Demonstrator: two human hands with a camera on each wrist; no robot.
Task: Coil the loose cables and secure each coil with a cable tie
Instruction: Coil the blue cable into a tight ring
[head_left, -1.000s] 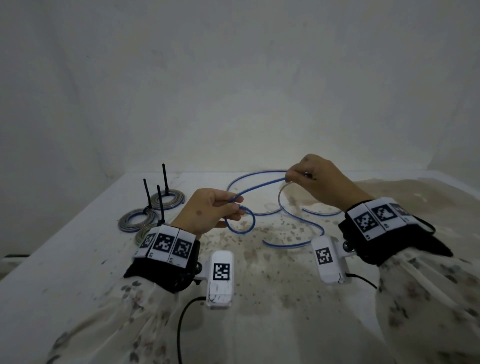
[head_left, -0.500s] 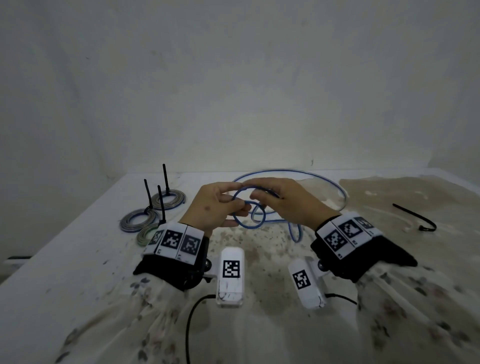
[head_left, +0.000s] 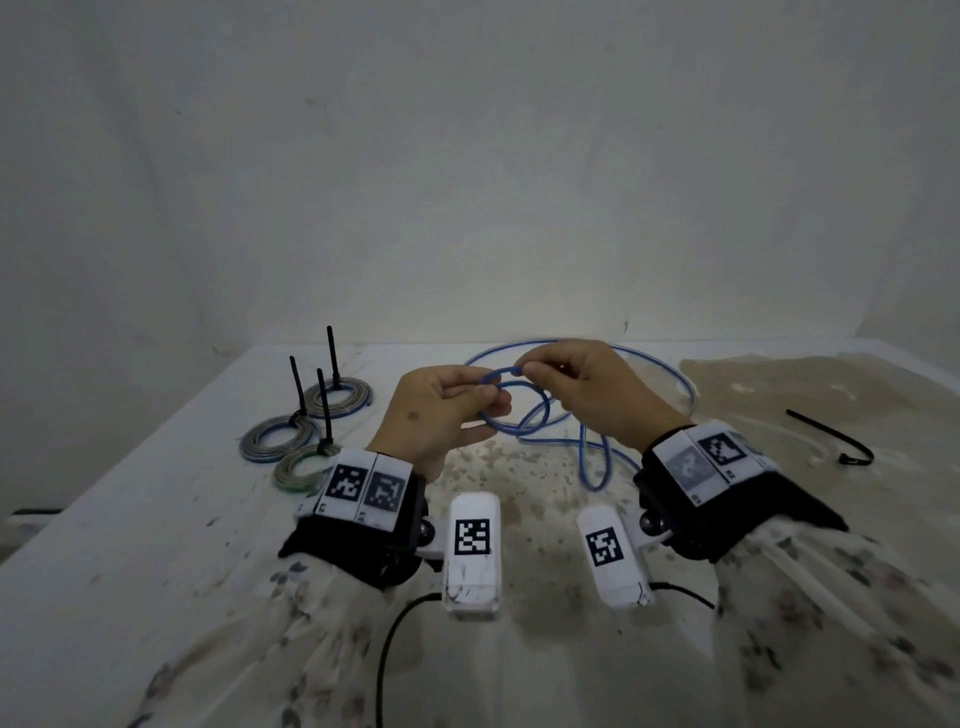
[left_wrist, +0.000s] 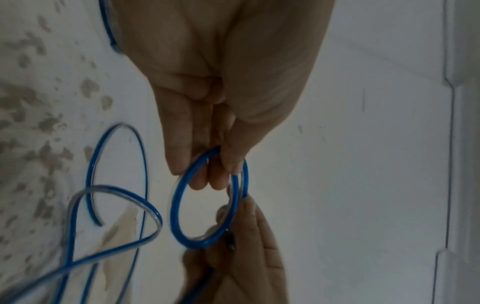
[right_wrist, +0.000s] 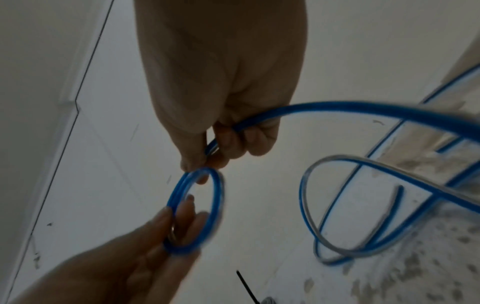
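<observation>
While the left hand (head_left: 441, 410) pinches the small blue coil (head_left: 511, 402) above the counter (head_left: 156, 519), the right hand (head_left: 587, 395) pinches the cable's next turn, which should land flush, same size, without twisting.

White tabletop (head_left: 130, 545) with cables and ties lying on it

Three finished grey coils (head_left: 337, 397) sit at the far left — each bound by a black tie whose tail stands upright. Slack loops of blue cable (head_left: 595, 457) rest mid-table on brown-speckled staining. A loose black cable tie (head_left: 831, 436) lies at the right, well apart.
</observation>
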